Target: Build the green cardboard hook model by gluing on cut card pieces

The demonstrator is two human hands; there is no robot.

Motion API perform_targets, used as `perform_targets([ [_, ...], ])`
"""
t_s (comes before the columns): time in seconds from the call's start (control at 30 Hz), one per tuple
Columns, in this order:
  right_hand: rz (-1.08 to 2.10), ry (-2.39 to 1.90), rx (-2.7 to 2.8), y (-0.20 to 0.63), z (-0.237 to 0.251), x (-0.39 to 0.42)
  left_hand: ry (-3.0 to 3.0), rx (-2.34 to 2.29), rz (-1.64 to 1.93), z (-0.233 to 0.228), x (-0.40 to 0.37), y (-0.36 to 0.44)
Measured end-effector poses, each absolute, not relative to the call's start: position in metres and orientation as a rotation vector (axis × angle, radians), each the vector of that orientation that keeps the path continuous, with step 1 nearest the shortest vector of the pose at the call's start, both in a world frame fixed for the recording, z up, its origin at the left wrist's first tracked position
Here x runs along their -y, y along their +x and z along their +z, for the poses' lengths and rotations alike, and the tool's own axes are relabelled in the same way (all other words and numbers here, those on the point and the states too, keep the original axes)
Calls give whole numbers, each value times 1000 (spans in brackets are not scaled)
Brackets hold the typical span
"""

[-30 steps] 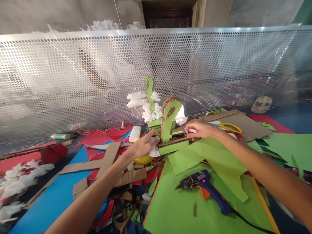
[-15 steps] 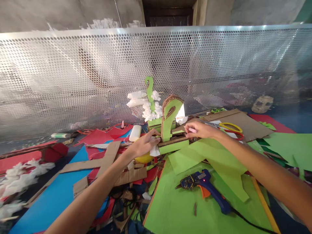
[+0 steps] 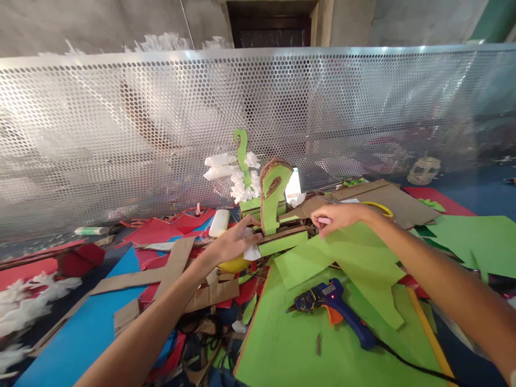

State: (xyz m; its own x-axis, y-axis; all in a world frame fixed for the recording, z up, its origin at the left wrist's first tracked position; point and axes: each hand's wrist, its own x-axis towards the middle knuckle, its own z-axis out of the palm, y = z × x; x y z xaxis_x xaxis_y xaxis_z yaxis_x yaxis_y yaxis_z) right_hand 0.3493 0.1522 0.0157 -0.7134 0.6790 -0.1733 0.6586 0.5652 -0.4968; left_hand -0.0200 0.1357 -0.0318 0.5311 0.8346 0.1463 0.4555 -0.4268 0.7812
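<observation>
A green paper-covered cardboard model [image 3: 275,207] with a curved upright piece stands in the middle of the work surface. My left hand [image 3: 233,243] rests against its left end, fingers on the base and a scrap of white tissue. My right hand [image 3: 337,217] is at the model's right side, fingers pinched on a small pink piece. A second green curved upright [image 3: 243,158] with white tissue tufts stands just behind.
A blue hot glue gun [image 3: 332,306] with a lit red light lies on a green paper sheet [image 3: 290,344]. Cardboard strips, red and blue paper scraps lie at the left. A perforated metal screen [image 3: 161,123] runs across the back. Yellow-handled scissors [image 3: 377,207] lie behind my right hand.
My right hand has shifted slightly to the right and away from the model's base. The view has drifted a little right. My left hand stays on the model's left end.
</observation>
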Motion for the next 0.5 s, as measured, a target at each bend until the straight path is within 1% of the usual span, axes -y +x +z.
perform_targets([
  [0.1,923,-1123,2840,350,18,-150,2069,-1055,688,-30,-134,-19],
  [0.23,1107,-810,2856,353,27,-147,2090,-1076,669,-24,-131,-18],
  [0.3,1087,-699,2794,358,33,-145,2096,-1121,639,-20,-129,-18],
  [0.4,958,-559,2691,359,39,-143,2093,-1178,599,-14,-127,-17],
  [0.5,956,-439,2673,356,43,-137,2079,-1194,576,-10,-125,-17],
])
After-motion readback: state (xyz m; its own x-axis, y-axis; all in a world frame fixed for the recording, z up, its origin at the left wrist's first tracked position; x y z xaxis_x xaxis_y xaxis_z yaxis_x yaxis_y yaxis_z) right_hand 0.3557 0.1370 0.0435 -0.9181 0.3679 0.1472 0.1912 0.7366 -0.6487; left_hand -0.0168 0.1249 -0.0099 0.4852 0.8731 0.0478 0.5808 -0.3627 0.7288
